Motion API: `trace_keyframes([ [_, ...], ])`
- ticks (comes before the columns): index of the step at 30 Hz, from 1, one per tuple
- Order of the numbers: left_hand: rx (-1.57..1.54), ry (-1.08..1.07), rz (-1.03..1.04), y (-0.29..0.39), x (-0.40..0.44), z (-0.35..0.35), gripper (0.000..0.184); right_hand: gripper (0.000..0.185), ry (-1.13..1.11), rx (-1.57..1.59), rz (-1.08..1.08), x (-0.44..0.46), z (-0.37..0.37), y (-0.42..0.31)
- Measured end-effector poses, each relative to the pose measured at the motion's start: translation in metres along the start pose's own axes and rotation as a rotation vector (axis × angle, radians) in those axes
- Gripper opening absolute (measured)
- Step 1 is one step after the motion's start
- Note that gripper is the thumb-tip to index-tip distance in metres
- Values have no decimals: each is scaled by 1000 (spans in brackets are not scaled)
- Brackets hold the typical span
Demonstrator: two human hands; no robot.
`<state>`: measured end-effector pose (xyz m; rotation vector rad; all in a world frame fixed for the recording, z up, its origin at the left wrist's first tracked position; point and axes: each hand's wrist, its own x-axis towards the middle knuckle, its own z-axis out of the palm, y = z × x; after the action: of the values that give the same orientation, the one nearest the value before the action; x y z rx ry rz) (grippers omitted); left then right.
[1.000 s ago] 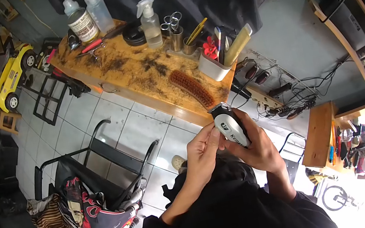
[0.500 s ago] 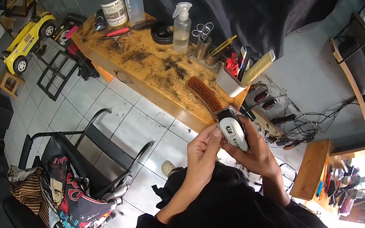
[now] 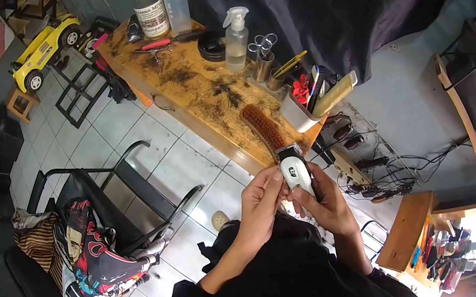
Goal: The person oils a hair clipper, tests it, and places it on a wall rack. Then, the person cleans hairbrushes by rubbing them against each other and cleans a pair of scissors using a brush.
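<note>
A white hair clipper [image 3: 296, 173] points its dark blade end away from me, towards the wooden table. My right hand [image 3: 328, 204] is wrapped around its right side, with the thumb lying across the body. On the clipper's left side, my left hand [image 3: 261, 201] is closed, thumb and fingers pinched against its edge; the other fingertips are partly hidden. Just beyond the blade, a brown-bristled brush [image 3: 262, 125] lies on the table near its front edge.
The table [image 3: 216, 111] is strewn with dark hair clippings. Along its back stand a tin [image 3: 152, 17], a spray bottle [image 3: 236, 38], scissors [image 3: 263, 43] in a cup and a white comb holder [image 3: 298, 112]. A black chair [image 3: 105, 199] draped with cloths stands left; cables [image 3: 405, 168] hang right.
My right thumb has moved up across the clipper's body, covering more of its lettering. The clipper and both hands have shifted slightly left and my view has turned a little.
</note>
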<state>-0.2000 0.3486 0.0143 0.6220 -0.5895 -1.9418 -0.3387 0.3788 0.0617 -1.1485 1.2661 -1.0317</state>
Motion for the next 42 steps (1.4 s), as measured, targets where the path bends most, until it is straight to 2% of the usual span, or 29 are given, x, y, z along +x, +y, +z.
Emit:
trace_keyframes([
  [3, -12, -43, -17, -6, 0, -3, 30, 47, -17, 46, 46, -9, -2, -7],
  [9, -50, -93, -92, -10, -3, 3, 31, 48, 106, -157, 74, -22, -2, -24],
  [13, -64, -155, -63, -14, -3, 2, 30, 49, 114, -234, 37, -27, -1, -27],
  [25, -30, -239, 7, -17, -4, -14, 23, 50, 20, -96, 51, -30, -3, -21],
  [42, -31, -242, 12, -20, -5, -15, 25, 49, 99, -244, -21, -26, 2, -28],
])
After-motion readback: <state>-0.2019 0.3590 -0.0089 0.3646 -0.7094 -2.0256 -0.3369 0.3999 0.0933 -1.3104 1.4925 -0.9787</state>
